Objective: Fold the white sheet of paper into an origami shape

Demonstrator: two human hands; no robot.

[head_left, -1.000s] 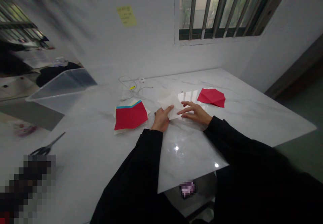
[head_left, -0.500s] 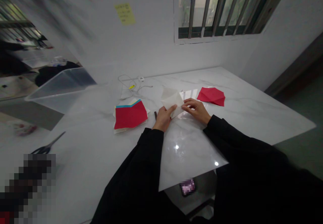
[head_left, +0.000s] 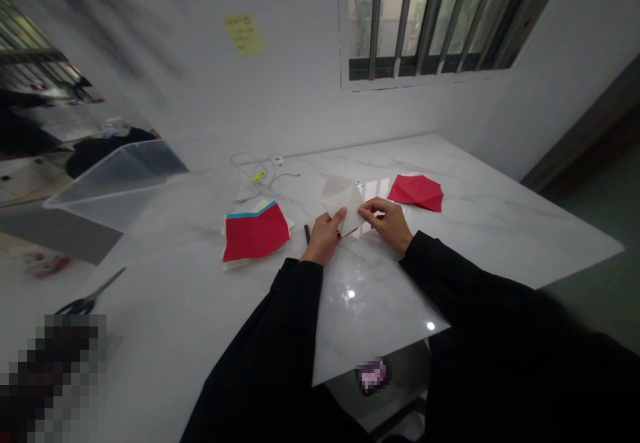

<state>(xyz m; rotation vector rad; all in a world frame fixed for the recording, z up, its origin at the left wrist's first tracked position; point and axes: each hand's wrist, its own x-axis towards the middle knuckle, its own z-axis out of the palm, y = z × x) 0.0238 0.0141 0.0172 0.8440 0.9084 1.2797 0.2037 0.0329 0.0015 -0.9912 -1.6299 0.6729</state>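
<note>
A folded cream-white sheet of paper [head_left: 345, 193] is held just above the marble-patterned table. My left hand [head_left: 324, 235] grips its lower left part, thumb on top. At the sheet's right edge, my right hand [head_left: 389, 222] pinches with thumb and forefinger. Left of my hands lies a stack of paper with a red sheet [head_left: 256, 232] on top and blue and pale edges showing beneath. A folded red paper piece [head_left: 417, 192] rests beyond my right hand. Close by my left hand is a small dark stick-like thing [head_left: 307, 234], partly hidden.
Scissors [head_left: 93, 296] lie on the table [head_left: 165, 336] at the left. A clear plastic bin [head_left: 120, 176] stands behind them. A white cable [head_left: 270, 176] with a yellow tag lies near the wall. A barred window [head_left: 430, 16] is above. The table's front corner is close to my body.
The view has shifted slightly. My hands keep their hold on the white paper, with only small movements of the fingers at its right edge.
</note>
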